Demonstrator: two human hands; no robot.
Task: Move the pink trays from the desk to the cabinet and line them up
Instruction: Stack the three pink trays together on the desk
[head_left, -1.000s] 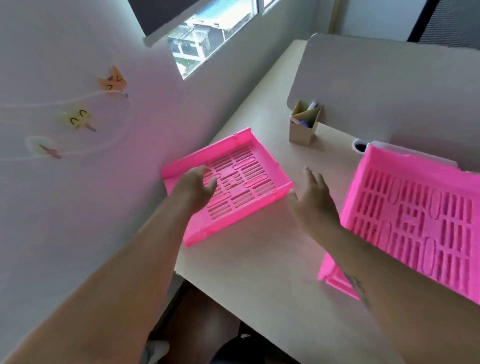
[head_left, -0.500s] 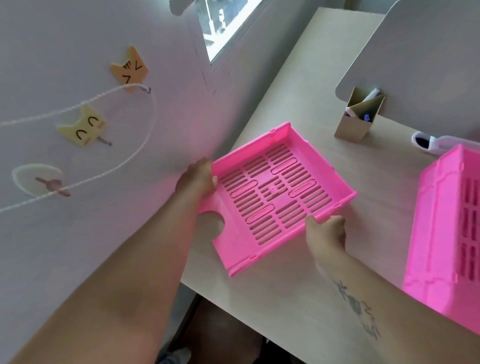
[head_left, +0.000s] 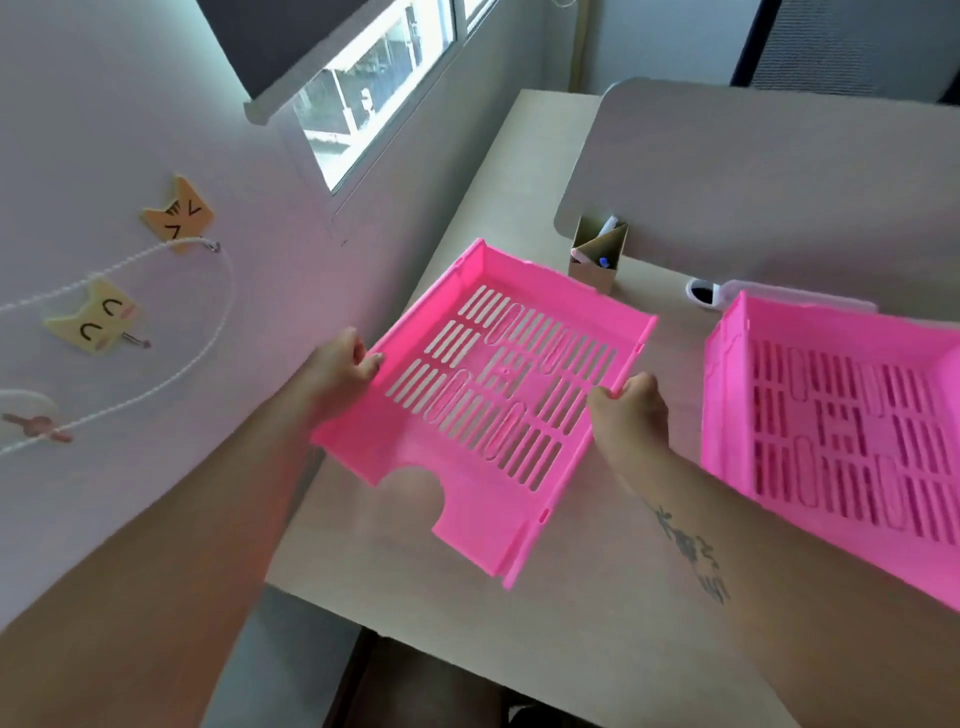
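A pink slotted tray (head_left: 498, 374) is held up off the desk (head_left: 597, 597), tilted toward me, its notched front edge nearest. My left hand (head_left: 340, 371) grips its left side wall. My right hand (head_left: 631, 410) grips its right side wall. A second pink tray (head_left: 841, 415), apparently stacked on more pink ones, rests on the desk at the right, partly cut off by the frame edge. No cabinet is in view.
A cardboard pen holder (head_left: 597, 254) stands behind the held tray, against a grey divider panel (head_left: 779, 182). A white object (head_left: 706, 293) lies beside it. The wall (head_left: 130, 130) with cat-shaped notes and a string lies close on the left, a window (head_left: 374, 88) above.
Both hands closed on the tray's sides and lifted it off the desk toward me. Its notched front edge now points at me.
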